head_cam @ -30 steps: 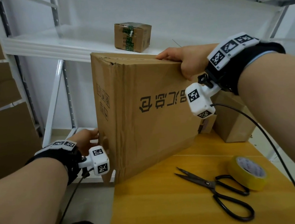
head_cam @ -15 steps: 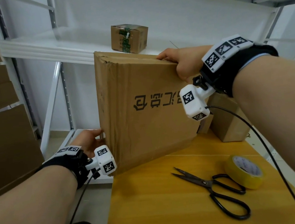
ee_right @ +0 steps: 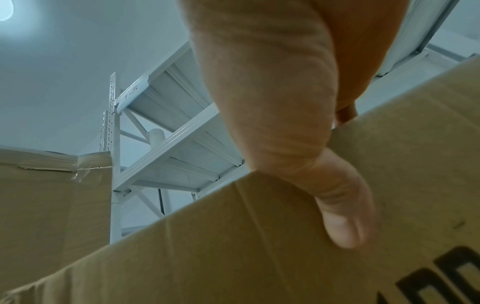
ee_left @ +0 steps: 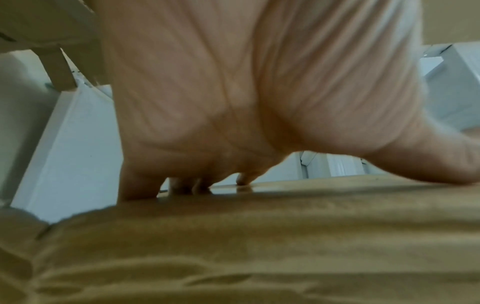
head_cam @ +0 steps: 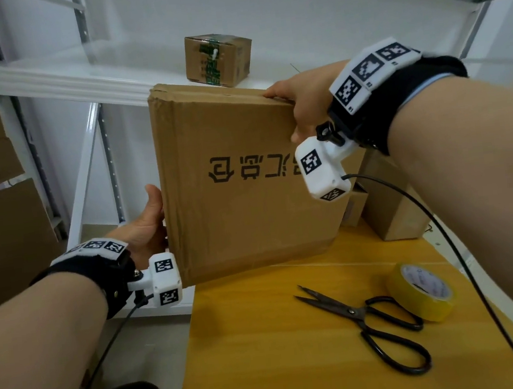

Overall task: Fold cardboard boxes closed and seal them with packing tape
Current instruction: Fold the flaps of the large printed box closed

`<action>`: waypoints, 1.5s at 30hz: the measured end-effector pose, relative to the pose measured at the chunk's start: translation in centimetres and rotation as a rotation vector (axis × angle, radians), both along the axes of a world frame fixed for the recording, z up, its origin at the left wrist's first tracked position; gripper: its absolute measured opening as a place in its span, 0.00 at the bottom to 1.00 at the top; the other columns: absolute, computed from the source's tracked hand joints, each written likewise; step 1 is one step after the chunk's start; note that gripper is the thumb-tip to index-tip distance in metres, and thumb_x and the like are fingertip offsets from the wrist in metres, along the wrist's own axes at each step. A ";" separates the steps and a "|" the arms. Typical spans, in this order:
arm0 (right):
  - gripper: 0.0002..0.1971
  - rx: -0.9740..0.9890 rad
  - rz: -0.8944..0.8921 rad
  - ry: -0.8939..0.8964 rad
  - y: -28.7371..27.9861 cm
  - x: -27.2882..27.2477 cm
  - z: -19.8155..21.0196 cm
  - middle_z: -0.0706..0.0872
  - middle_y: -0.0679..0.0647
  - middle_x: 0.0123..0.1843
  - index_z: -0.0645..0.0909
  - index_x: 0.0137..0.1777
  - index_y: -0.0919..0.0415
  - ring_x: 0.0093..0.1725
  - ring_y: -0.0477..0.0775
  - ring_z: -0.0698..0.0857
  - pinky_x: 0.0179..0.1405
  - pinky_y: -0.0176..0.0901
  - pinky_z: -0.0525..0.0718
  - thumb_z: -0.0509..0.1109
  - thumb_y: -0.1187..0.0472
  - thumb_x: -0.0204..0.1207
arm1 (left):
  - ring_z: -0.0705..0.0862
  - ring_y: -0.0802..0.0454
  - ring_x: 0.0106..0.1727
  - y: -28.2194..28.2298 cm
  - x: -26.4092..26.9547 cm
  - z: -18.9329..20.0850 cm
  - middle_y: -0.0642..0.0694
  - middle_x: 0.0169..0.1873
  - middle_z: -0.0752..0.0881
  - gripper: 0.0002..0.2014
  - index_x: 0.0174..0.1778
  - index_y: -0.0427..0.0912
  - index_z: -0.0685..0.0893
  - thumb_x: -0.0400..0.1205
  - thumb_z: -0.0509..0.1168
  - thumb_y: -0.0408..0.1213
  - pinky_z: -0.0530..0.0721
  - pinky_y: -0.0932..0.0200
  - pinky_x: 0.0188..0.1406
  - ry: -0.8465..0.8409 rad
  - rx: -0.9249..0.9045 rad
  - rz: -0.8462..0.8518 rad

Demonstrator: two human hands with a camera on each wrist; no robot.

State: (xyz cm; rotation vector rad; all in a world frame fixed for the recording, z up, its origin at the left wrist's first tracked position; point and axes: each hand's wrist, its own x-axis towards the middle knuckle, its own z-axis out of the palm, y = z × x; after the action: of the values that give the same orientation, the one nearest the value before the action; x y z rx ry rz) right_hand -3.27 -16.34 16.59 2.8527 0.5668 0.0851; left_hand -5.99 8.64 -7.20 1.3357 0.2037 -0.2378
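- Holding the flattened cardboard box (head_cam: 240, 180) upright at the far-left corner of the wooden table (head_cam: 266, 346), the person has it between both hands, printed face toward the camera with the black lettering upside down.
- The right hand (head_cam: 302, 99) is clamped over the box's top right corner, thumb (ee_right: 342, 216) pressed on the printed face and the other fingers hidden over the top edge; that high grip looks meant to steer and steady the panel.
- The left hand (head_cam: 147, 226) takes the lower left edge, its thumb up along the edge in the head view. In the left wrist view its fingers (ee_left: 182, 185) curl down onto the cardboard, so it grips the box too, probably bearing the weight from below.
- Whether the bottom edge touches the table or hangs just above it, I cannot tell.
- My reading: the box is not yet opened out, so folding the flaps and taping both remain to be done.
- A roll of yellow packing tape (head_cam: 420, 294) and black-handled scissors (head_cam: 368, 319) lie side by side on the table to the right, near at hand for sealing and clear of the spot where the box would stand.
- A small taped box (head_cam: 217, 59) sits on the white shelf (head_cam: 75, 77) behind, and another carton (head_cam: 390, 204) rests at the table's far right.
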 end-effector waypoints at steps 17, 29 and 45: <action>0.34 0.004 -0.045 0.033 1.7 0.7 0.0 0.85 0.57 0.69 0.75 0.78 0.59 0.66 0.62 0.84 0.51 0.51 0.77 0.70 0.37 0.79 | 0.73 0.31 0.75 -0.4 1.7 3.5 0.34 0.75 0.75 0.62 0.83 0.48 0.64 0.59 0.44 0.88 0.69 0.24 0.72 0.136 0.096 0.405; 0.39 0.111 -0.068 0.014 0.4 0.3 -0.9 0.72 0.55 0.81 0.54 0.89 0.47 0.77 0.61 0.74 0.71 0.54 0.71 0.63 0.36 0.83 | 0.63 0.40 0.83 -3.4 1.2 13.9 0.41 0.84 0.62 0.41 0.86 0.49 0.56 0.82 0.36 0.71 0.57 0.37 0.82 -0.309 0.284 0.684; 0.31 0.307 0.015 0.048 -2.4 0.6 -0.8 0.85 0.51 0.65 0.75 0.77 0.49 0.60 0.55 0.84 0.56 0.48 0.82 0.77 0.45 0.75 | 0.85 0.49 0.50 -13.0 2.6 21.0 0.51 0.53 0.87 0.38 0.72 0.55 0.76 0.67 0.79 0.59 0.85 0.49 0.55 -0.536 1.691 -0.212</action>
State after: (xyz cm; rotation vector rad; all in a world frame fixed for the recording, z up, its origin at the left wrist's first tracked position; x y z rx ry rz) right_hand -2.69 -18.73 15.75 3.1552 0.6335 0.1150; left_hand -3.39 -4.38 13.81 3.0346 -0.3002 0.2237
